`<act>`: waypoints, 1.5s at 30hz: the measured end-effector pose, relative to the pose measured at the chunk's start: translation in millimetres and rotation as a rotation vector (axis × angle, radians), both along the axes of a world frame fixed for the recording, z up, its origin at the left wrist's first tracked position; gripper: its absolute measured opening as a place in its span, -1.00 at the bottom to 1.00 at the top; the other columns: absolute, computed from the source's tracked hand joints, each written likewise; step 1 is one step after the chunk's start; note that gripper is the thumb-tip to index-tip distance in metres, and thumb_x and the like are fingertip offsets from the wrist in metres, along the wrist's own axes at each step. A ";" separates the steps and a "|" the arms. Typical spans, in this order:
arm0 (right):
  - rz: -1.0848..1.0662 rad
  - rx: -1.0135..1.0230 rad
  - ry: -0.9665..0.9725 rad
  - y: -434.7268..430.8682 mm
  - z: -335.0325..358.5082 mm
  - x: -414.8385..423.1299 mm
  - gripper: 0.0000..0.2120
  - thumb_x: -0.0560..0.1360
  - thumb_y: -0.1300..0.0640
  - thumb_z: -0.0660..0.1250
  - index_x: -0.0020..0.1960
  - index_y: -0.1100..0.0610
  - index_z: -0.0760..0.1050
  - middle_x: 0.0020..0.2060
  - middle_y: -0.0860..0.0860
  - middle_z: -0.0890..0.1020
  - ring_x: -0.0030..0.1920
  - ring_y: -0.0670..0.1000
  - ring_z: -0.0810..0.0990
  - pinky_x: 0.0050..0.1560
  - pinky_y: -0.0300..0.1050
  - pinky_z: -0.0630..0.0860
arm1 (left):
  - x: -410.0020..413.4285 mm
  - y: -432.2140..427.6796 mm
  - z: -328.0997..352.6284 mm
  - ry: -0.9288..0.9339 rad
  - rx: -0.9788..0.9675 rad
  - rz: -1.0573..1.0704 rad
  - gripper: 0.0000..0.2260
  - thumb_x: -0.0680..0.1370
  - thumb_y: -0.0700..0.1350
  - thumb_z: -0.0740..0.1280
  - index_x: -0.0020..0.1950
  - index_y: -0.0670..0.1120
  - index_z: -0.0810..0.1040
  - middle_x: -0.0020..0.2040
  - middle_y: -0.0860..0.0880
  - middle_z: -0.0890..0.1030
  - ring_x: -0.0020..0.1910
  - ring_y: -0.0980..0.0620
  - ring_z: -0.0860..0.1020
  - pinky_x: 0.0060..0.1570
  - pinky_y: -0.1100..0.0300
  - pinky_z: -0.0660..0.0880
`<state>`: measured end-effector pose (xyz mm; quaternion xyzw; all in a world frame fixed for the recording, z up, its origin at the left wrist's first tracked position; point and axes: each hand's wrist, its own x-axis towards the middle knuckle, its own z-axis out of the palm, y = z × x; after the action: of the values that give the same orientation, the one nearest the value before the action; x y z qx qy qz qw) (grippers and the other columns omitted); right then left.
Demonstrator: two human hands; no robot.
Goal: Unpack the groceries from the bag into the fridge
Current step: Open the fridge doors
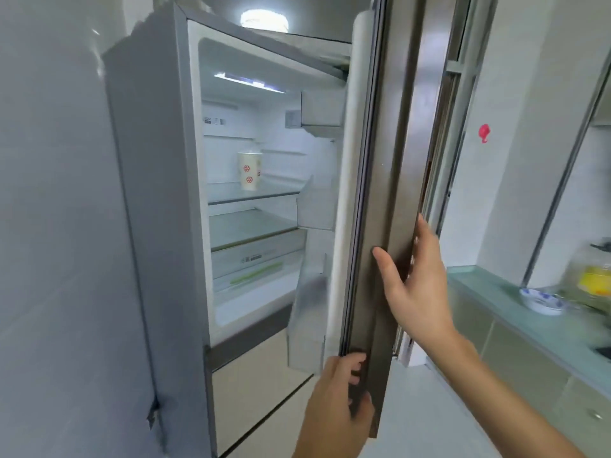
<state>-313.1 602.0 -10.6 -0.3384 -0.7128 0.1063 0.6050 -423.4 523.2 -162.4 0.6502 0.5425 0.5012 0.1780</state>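
Labels on the fridge's (158, 193) back wall and drawer are too blurred to read.

Cup (250, 170) on a shelf (253, 197) in the fridge (158, 193), door (380, 193) right, counter (515, 302) far right
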 end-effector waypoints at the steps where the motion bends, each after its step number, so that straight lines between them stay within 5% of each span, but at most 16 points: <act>1: -0.044 -0.007 -0.006 3.4 -1.5 18.8 -0.38 0.55 -0.02 0.33 0.52 0.07 0.17 0.41 -0.09 0.38 0.41 -0.13 0.38 0.40 0.06 0.39 | 8.9 1.2 0.5 0.006 0.006 -0.029 -0.54 0.47 -0.07 0.29 0.19 0.41 0.27 0.15 0.26 0.45 0.09 0.28 0.50 -0.03 0.47 0.47; 3: -0.124 -0.043 0.000 12.5 -4.7 56.0 -0.38 0.55 -0.11 0.29 0.51 0.07 0.19 0.41 -0.03 0.43 0.40 -0.02 0.42 0.37 0.13 0.41 | 23.8 5.5 0.5 0.034 0.024 -0.069 -0.58 0.48 -0.07 0.27 0.22 0.37 0.32 0.15 0.23 0.46 0.10 0.28 0.50 -0.02 0.46 0.45; 6: -0.235 -0.093 0.031 26.3 -4.3 104.0 -0.47 0.57 0.01 0.31 0.47 0.12 0.25 0.32 0.02 0.53 0.30 0.04 0.51 0.33 0.04 0.45 | 33.6 18.2 3.6 0.192 0.099 -0.064 -0.62 0.51 -0.06 0.23 0.31 0.22 0.39 0.21 0.22 0.40 0.18 0.27 0.43 0.10 0.37 0.44; 11: -0.402 -0.256 0.052 58.1 1.1 164.5 -0.43 0.62 0.02 0.22 0.56 0.14 0.12 0.40 0.11 0.45 0.39 0.13 0.42 0.42 0.08 0.33 | 52.6 78.1 3.4 0.707 0.073 -0.126 -0.49 0.63 -0.03 0.13 0.58 0.03 0.12 0.58 0.01 0.16 0.58 -0.03 0.04 0.53 0.01 0.04; 14: -0.409 -0.294 0.107 79.7 4.8 183.9 -0.32 0.56 -0.29 0.12 0.48 0.15 0.18 0.28 0.01 0.41 0.31 0.05 0.39 0.46 0.19 0.24 | 74.3 122.5 -13.7 0.894 0.068 -0.163 -0.54 0.62 -0.06 0.20 0.53 0.05 0.22 0.43 0.03 0.41 0.55 -0.05 0.21 0.46 -0.16 0.18; 16: -0.393 -0.288 0.107 92.7 3.0 189.1 -0.21 0.47 -0.44 0.13 0.46 0.08 0.12 0.32 0.01 0.30 0.38 0.01 0.27 0.54 0.15 0.12 | 91.0 150.4 -22.3 0.925 0.109 -0.194 -0.54 0.50 -0.09 0.38 0.38 0.08 0.40 0.16 0.09 0.58 0.36 -0.03 0.48 0.31 -0.13 0.42; 19: -0.432 -0.289 0.017 117.5 -2.9 201.9 0.06 0.46 -0.28 0.33 0.57 0.14 -0.31 0.57 0.05 -0.12 0.57 -0.02 -0.11 0.56 -0.04 -0.08 | 123.3 183.2 -30.1 0.902 0.248 -0.208 -0.64 0.45 -0.05 0.36 0.25 0.08 0.46 -0.05 0.12 0.55 0.04 0.06 0.57 0.30 -0.02 0.43; 21: -0.434 -0.315 -0.008 141.8 -2.3 227.4 0.10 0.45 -0.27 0.36 0.56 0.13 -0.36 0.58 0.06 -0.13 0.58 0.00 -0.11 0.57 0.01 -0.04 | 147.2 202.7 -31.9 0.922 0.298 -0.213 -0.67 0.47 -0.01 0.25 0.23 0.06 0.45 -0.12 0.12 0.53 -0.07 0.07 0.55 0.30 -0.01 0.29; 24: -0.406 -0.420 -0.029 180.3 5.5 273.7 0.03 0.44 -0.33 0.31 0.58 -0.02 -0.31 0.58 0.04 0.03 0.57 0.04 0.05 0.54 0.06 0.08 | 187.4 234.4 -25.4 1.000 0.167 -0.258 -0.47 0.23 -0.09 0.48 0.20 -0.01 0.49 -0.16 0.07 0.52 -0.16 0.02 0.57 0.26 -0.02 0.36; 26: -0.364 -0.464 -0.055 206.4 8.5 298.2 -0.02 0.41 -0.42 0.26 0.57 -0.12 -0.24 0.57 0.00 0.13 0.54 0.02 0.16 0.52 0.11 0.16 | 210.9 252.4 -15.0 1.005 0.100 -0.278 -0.44 0.26 -0.23 0.40 0.26 -0.09 0.46 -0.04 -0.02 0.53 -0.05 -0.07 0.54 0.28 -0.06 0.42; 30: -0.317 -0.525 -0.044 258.2 7.6 325.4 -0.05 0.38 -0.43 0.20 0.57 -0.08 -0.16 0.55 0.02 0.20 0.53 0.05 0.21 0.51 0.13 0.20 | 241.7 287.2 -2.1 1.066 0.063 -0.301 -0.50 0.44 -0.35 0.19 0.39 -0.15 0.29 0.21 -0.11 0.43 0.21 -0.16 0.39 0.37 0.02 0.21; 35: -0.425 -0.620 -0.053 276.2 3.9 324.0 -0.37 0.65 -0.09 0.10 0.58 0.15 -0.05 0.45 0.16 0.35 0.43 0.18 0.36 0.39 -0.02 0.27 | 264.8 314.6 6.1 1.091 0.038 -0.306 -0.52 0.49 -0.35 0.21 0.41 -0.18 0.26 0.26 -0.14 0.42 0.23 -0.15 0.39 0.32 0.03 0.23; 40: -0.427 -0.627 -0.090 288.9 -13.7 323.6 -0.59 0.64 -0.06 0.09 0.41 0.12 0.23 0.33 0.08 0.44 0.33 0.14 0.43 0.37 0.07 0.34 | 273.2 329.7 8.1 1.118 0.020 -0.335 -0.52 0.48 -0.37 0.23 0.39 -0.19 0.27 0.28 -0.15 0.41 0.24 -0.14 0.39 0.32 0.04 0.26; 45: -0.488 -0.645 -0.174 278.9 -23.0 322.3 -0.55 0.68 0.03 0.04 0.50 0.21 0.18 0.42 0.12 0.37 0.42 0.15 0.34 0.40 -0.02 0.24 | 274.9 338.3 7.9 1.142 0.007 -0.362 -0.45 0.44 -0.38 0.33 0.40 -0.21 0.26 0.29 -0.16 0.41 0.26 -0.16 0.39 0.29 0.05 0.28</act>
<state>9.2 880.9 -33.6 -0.6775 -0.5904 0.1488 0.4127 -148.5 861.5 -154.5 0.8994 0.4313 0.0362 -0.0614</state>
